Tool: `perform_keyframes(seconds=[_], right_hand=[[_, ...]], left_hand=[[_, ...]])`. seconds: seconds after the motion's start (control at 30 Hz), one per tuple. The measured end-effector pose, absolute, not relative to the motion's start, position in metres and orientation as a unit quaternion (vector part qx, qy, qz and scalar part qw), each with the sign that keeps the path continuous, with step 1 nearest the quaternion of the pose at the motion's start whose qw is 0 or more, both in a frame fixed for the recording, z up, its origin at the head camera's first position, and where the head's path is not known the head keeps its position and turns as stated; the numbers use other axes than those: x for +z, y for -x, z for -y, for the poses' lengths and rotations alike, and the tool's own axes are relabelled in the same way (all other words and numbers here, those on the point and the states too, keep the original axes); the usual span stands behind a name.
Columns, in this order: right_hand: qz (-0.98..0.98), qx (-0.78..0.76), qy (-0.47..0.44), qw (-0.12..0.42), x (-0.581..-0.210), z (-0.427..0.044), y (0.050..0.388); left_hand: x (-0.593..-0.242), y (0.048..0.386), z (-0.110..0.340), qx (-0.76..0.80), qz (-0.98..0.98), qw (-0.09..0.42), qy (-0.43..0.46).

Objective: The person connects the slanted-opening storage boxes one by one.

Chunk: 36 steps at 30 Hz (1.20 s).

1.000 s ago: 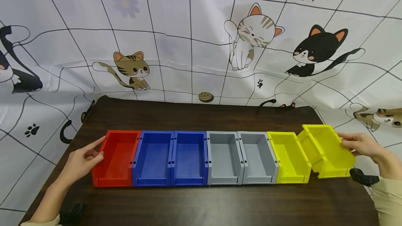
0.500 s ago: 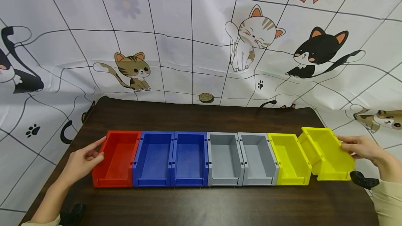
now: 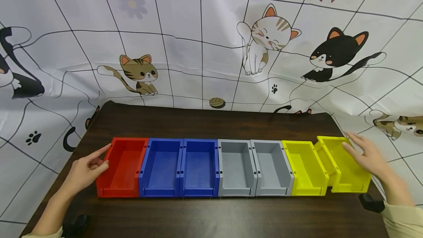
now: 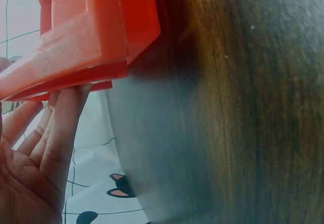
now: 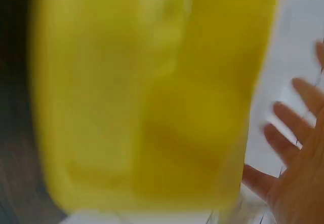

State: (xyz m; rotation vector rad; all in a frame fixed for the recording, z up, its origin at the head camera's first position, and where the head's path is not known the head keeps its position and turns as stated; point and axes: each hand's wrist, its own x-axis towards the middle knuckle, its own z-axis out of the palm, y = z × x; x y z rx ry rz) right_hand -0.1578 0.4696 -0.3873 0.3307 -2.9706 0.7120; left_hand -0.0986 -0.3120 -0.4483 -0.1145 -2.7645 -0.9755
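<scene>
A row of plastic bins runs across the table. At its left end stands a red bin; my left hand touches that bin's outer left side. The left wrist view shows these fingers straight against the bin's side, under the rim. My right hand hovers at the right edge of the outer yellow bin, fingers straight and spread. In the right wrist view the thumb lies near the blurred bin's edge; contact cannot be told. This bin sits slightly askew, with a narrow gap to the inner yellow bin.
Between red and yellow stand two blue bins and two grey bins, side by side. The dark wooden table ends at a white cat-patterned cloth behind and at both sides.
My right hand has let go of the outer yellow bin and spread its fingers. That bin has come down slightly toward me. The left hand and the other bins look unchanged.
</scene>
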Motion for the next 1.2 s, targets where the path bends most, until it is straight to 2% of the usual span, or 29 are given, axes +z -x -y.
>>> perform_keyframes(seconds=[0.07,0.17,0.57,0.87,1.2], right_hand=[[0.957,0.235,-0.158,0.068,-0.396,-0.453,0.155],[0.955,0.215,-0.192,0.064,-0.407,-0.433,0.152],[0.974,0.138,-0.175,0.047,-0.411,-0.410,0.148],[0.981,0.105,-0.163,0.009,-0.419,-0.405,0.149],[0.976,0.158,-0.145,0.034,-0.446,-0.405,0.143]], left_hand=[[-0.448,0.098,0.312,-0.333,0.936,0.104,0.037],[-0.448,0.098,0.312,-0.335,0.935,0.107,0.037],[-0.449,0.092,0.317,-0.338,0.934,0.108,0.035],[-0.451,0.094,0.317,-0.340,0.932,0.120,0.038],[-0.452,0.099,0.314,-0.347,0.929,0.117,0.051]])
